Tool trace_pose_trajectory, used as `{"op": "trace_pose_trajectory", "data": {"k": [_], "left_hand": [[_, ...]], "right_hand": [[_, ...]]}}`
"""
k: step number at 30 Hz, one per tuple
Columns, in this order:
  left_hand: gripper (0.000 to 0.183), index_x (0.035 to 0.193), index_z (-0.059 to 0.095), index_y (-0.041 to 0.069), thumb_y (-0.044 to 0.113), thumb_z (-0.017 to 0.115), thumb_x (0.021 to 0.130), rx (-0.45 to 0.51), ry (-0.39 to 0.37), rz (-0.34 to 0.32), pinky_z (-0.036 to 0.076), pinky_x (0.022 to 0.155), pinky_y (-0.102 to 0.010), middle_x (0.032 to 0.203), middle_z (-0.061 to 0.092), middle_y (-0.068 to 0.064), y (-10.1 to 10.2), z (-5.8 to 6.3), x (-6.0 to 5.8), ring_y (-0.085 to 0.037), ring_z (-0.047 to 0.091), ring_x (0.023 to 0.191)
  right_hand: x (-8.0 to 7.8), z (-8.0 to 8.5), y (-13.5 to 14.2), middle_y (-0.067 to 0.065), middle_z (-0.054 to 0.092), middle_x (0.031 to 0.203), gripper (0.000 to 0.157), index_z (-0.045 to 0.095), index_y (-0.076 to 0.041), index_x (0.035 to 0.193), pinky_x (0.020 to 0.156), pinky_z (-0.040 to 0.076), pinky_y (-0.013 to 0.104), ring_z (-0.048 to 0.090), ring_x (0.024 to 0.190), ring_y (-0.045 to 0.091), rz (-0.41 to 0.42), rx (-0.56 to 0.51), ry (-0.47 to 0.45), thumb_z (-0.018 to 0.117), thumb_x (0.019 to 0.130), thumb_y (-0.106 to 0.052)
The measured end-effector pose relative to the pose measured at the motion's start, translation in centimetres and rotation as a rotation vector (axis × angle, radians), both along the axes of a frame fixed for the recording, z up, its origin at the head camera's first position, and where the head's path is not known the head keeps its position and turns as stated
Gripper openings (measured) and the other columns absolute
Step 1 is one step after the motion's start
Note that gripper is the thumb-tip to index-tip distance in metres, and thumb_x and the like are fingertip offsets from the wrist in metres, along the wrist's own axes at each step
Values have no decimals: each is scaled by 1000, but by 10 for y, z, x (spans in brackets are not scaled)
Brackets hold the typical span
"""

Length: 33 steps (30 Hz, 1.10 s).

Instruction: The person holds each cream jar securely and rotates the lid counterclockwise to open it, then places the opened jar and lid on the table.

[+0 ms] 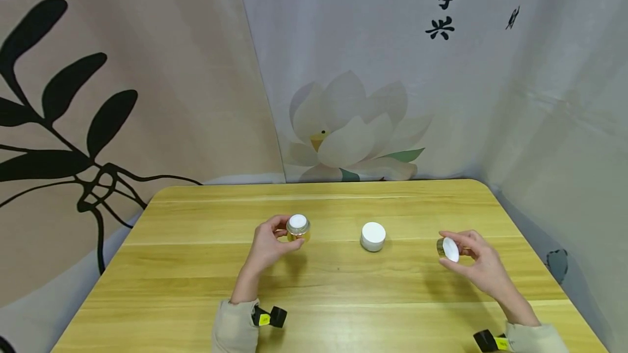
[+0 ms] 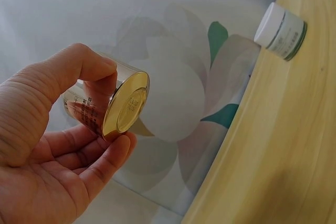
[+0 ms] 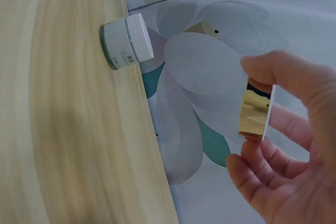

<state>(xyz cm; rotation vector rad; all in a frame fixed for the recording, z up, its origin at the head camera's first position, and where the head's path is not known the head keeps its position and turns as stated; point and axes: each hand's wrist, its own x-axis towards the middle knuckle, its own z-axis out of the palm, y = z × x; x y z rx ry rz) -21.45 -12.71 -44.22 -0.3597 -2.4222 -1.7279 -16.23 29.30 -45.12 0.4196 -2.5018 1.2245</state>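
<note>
My left hand [image 1: 271, 244] grips a small gold cosmetic jar [image 1: 298, 227] above the left-centre of the table, its top white and uncapped. The jar's shiny gold base [image 2: 126, 103] and dark printed text face the left wrist camera. On the right, my right hand [image 1: 473, 259] pinches a gold lid [image 1: 448, 249] by its rim, the white inner side turned outward. Its mirror-like gold wall [image 3: 255, 111] shows in the right wrist view. Between the hands stands a white-lidded jar [image 1: 373, 236], upright on the table and touched by neither hand.
The wooden table [image 1: 333, 287] has a far edge close to a hanging cloth backdrop [image 1: 353, 119] printed with a pale flower. More cloth with dark leaves [image 1: 73, 86] hangs at the left. Black wrist cameras sit on both cuffs.
</note>
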Motion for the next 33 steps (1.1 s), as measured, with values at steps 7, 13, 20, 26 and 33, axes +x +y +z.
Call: {"op": "trace_pose_trajectory", "data": {"k": [7,13,20,26,33], "left_hand": [[46,107,62,-5,-3,80,65,6,-8,2,52,82,-30,98,62,-12,-1,1,0,-24,57,93],[45,106,62,-5,-4,80,65,13,-8,-3,52,82,-31,98,62,-12,-1,1,0,-23,57,93],[44,106,62,-4,-3,79,65,10,-13,-1,52,82,-31,98,62,-11,-2,2,1,-23,57,93],[44,106,62,-4,-3,79,65,11,-7,-7,52,82,-33,98,62,-11,-2,2,1,-23,57,93],[44,106,62,-4,-3,80,65,10,-19,0,52,83,-33,99,62,-12,-2,2,2,-24,57,94]], "right_hand": [[-1,-13,7,5,54,93,51,65,0,114,63,50,20,49,76,8,29,79,7,82,66,0],[0,-19,8,3,54,90,48,66,0,111,59,49,22,47,73,6,63,130,-20,83,66,-6],[0,-29,7,2,53,87,49,66,5,107,57,47,21,46,71,6,89,144,-17,85,63,-7],[0,-38,7,1,49,83,50,65,4,107,54,45,19,43,68,5,108,207,-48,85,63,-9],[0,-43,5,-1,49,78,49,56,1,95,51,39,20,43,63,4,105,211,-87,87,57,-8]]}}
